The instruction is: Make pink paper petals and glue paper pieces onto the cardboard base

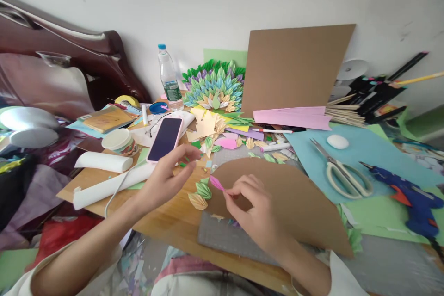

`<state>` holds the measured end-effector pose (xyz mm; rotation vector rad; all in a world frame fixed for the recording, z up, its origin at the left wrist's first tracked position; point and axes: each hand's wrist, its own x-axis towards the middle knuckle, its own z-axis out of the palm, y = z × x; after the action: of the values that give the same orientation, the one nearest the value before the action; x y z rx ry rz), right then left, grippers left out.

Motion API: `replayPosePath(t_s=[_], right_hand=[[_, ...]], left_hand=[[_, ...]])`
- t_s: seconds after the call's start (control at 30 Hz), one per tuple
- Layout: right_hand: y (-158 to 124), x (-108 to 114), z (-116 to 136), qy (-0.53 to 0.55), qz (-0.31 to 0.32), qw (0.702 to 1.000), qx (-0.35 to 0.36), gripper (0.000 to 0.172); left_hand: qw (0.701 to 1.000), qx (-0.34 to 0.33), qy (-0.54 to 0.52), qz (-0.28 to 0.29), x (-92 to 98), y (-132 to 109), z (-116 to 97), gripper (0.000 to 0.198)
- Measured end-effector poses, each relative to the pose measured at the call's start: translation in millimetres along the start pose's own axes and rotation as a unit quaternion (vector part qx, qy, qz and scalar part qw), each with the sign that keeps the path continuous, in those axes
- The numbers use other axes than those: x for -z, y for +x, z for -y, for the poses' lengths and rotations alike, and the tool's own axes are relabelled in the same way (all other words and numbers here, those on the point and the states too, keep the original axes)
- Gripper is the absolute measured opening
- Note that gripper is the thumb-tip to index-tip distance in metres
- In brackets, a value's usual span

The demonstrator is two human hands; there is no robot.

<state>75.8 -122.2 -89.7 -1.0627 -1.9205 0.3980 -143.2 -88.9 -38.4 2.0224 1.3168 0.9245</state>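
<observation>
Between the thumb and fingertips of my right hand (251, 203) is a small pink folded paper leaf (216, 182), pinched at its lower end. It hangs over a brown cardboard semicircle (291, 194) lying on a grey mat (222, 236). My left hand (175, 169) is in the air beside the phone (165, 138), fingers apart and holding nothing. Just left of the cardboard, a green pleated paper leaf (203, 190) and a yellow pleated paper leaf (197, 201) rest on the wooden table (156, 222).
At the back stand a paper peacock (215, 97), a water bottle (170, 78) and a square board (294, 69). Scissors (342, 173) and a blue glue gun (405, 194) lie at right on coloured paper. Paper rolls (104, 162) and a tub (120, 141) occupy the left.
</observation>
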Motion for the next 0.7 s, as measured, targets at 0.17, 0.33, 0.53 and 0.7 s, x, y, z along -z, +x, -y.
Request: replayPosePath(t_s=[0.17,0.33,0.53,0.7], right_hand=[[-2,-31,-12,-0.014,0.03,0.999,-0.033,0.022],[-7,-37,-15,-0.031,0.051,0.997,-0.05,0.023],[-6,-38,-14,-0.051,0.066,0.995,-0.05,0.023],[-6,-40,-14,-0.052,0.069,0.995,-0.052,0.023]], left_hand=[[0.993,0.103,-0.025,0.048,-3.5,-12,25,0.018],[0.985,0.117,-0.046,0.116,-10.0,-15,32,0.019],[0.98,0.123,-0.062,0.147,-11.8,-9,32,0.019],[0.977,0.12,-0.058,0.165,-14.7,-3,36,0.017]])
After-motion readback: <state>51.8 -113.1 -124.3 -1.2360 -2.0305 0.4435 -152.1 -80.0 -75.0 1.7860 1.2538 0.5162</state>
